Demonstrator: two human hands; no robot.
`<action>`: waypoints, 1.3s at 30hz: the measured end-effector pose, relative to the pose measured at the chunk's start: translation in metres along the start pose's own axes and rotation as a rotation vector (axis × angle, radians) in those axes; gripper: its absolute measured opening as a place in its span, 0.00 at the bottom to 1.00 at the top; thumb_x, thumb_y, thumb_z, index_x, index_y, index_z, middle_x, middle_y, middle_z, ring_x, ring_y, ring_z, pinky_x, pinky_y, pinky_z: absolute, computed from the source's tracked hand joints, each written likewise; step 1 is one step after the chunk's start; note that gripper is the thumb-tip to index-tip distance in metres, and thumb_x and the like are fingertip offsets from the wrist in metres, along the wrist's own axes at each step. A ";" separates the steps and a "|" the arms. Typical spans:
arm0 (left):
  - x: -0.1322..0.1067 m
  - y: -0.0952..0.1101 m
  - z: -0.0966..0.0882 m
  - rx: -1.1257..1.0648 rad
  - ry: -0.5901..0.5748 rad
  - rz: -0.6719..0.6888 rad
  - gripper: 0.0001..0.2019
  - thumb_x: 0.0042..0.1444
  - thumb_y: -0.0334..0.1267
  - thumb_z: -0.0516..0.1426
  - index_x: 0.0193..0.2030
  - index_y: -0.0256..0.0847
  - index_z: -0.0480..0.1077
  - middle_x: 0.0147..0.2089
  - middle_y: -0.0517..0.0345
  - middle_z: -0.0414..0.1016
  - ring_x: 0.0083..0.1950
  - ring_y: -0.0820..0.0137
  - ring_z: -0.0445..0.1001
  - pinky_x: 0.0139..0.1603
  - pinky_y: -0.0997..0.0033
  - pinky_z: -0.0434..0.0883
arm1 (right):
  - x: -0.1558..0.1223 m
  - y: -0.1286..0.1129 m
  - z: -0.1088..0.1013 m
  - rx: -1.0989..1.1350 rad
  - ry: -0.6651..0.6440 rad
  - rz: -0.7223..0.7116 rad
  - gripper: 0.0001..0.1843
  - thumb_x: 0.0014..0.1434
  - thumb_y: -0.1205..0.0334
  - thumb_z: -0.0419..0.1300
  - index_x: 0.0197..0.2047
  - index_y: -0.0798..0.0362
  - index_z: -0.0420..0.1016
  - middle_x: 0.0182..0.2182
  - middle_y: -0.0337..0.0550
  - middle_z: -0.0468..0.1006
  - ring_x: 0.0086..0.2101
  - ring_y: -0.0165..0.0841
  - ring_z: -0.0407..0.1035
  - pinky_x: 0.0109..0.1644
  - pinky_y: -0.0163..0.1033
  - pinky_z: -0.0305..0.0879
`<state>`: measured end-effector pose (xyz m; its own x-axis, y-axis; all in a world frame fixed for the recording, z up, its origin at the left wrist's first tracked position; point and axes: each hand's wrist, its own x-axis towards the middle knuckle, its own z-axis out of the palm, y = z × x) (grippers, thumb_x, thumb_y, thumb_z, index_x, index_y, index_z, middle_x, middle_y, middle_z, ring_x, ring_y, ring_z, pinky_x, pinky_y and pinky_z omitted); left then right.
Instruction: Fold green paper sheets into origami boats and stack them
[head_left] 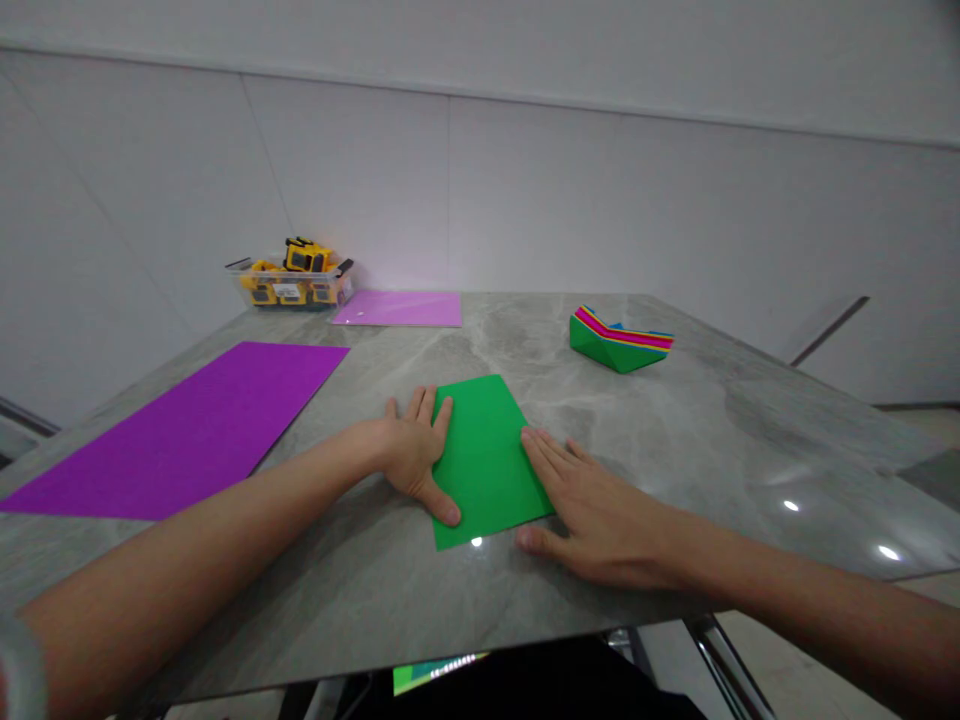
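Note:
A green sheet of paper (486, 460) lies flat on the table in front of me, its outline a tilted rectangle. My left hand (420, 450) rests on the paper's left edge, fingers spread and thumb pressed near the lower left corner. Along the right edge lies my right hand (585, 505), its fingers stretched out and touching the paper, its thumb apart on the tabletop. Neither hand grips anything. Whether the sheet is folded I cannot tell.
A large purple sheet (195, 430) lies at the left. Behind are a pink sheet (405, 309) and a clear plastic box (292, 285) of yellow toy vehicles. A folded, multicoloured paper boat (621, 345) sits at the back right of the grey marbled table (720, 450).

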<state>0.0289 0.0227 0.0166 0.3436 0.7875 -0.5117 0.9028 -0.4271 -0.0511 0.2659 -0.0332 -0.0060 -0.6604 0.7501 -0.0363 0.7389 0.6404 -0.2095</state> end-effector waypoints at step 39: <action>0.004 -0.002 0.024 -0.512 0.418 0.742 0.19 0.58 0.38 0.60 0.57 0.42 0.70 0.69 0.48 0.60 0.71 0.58 0.52 0.71 0.50 0.47 | 0.122 0.063 -0.011 0.795 0.154 0.418 0.13 0.51 0.54 0.62 0.26 0.56 0.75 0.20 0.41 0.76 0.24 0.34 0.70 0.27 0.36 0.63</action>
<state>0.0227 0.0160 -0.0056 0.8415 0.5336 0.0843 0.3911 -0.7094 0.5864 0.2334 0.1009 -0.0132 -0.2921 0.9459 -0.1412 0.5663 0.0520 -0.8226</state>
